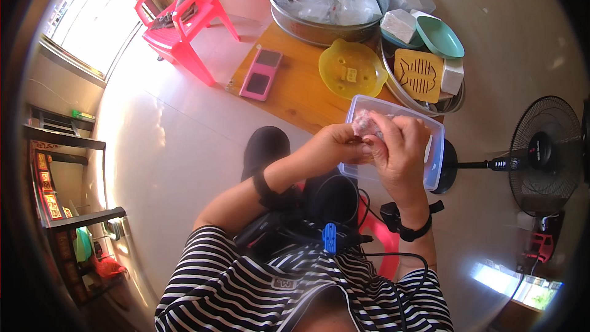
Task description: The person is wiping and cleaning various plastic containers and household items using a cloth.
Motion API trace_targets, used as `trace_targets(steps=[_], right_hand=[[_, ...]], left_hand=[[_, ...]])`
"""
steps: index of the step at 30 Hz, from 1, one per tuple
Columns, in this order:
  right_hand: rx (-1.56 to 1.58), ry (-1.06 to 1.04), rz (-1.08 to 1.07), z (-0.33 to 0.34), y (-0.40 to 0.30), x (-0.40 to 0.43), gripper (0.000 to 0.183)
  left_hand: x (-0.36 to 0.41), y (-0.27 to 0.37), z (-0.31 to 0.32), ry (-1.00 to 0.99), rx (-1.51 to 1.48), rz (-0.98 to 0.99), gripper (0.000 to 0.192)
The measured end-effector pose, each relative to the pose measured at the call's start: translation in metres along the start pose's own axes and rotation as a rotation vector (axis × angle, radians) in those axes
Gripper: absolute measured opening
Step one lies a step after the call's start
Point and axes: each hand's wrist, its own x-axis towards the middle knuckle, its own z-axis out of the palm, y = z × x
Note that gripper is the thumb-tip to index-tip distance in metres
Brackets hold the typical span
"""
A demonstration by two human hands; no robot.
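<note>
Both hands meet over a translucent plastic box [437,166] at the table's near right corner. My left hand [343,145] has its thumb and fingers closed on the lower left edge of a small pinkish-white, fuzzy-looking piece [366,124]; I cannot tell its exact kind. My right hand [401,143] pinches the same piece from the right, its fingers bent over it. The hands hide much of the box's inside, though something pale shows near its right wall. Just beyond the box lies a yellow plastic dish [352,69] with holes in its bottom.
On the wooden table [295,106] stand a pink two-panel device [261,75] and a large round metal sieve [322,32] with plastic bags. Right of them are a teal tray [440,37] and a slotted yellow board [418,75]. A standing fan [544,154] is at right, a pink chair [184,32] upper left.
</note>
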Motion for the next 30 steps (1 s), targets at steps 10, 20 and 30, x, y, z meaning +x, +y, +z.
trace_targets(steps=[10,20,30], right_hand=[[0.154,0.173,0.404,0.001,0.038,-0.006,0.019],[0.011,0.188,0.159,0.005,0.006,-0.003,0.038],[0.042,0.296,0.358,0.012,0.026,-0.002,0.019]], left_hand=[[-0.001,0.016,-0.008,-0.107,-0.078,0.05,0.031],[0.007,0.005,-0.02,-0.046,-0.345,0.02,0.043],[0.004,0.009,-0.017,-0.024,-0.4,0.101,0.045]])
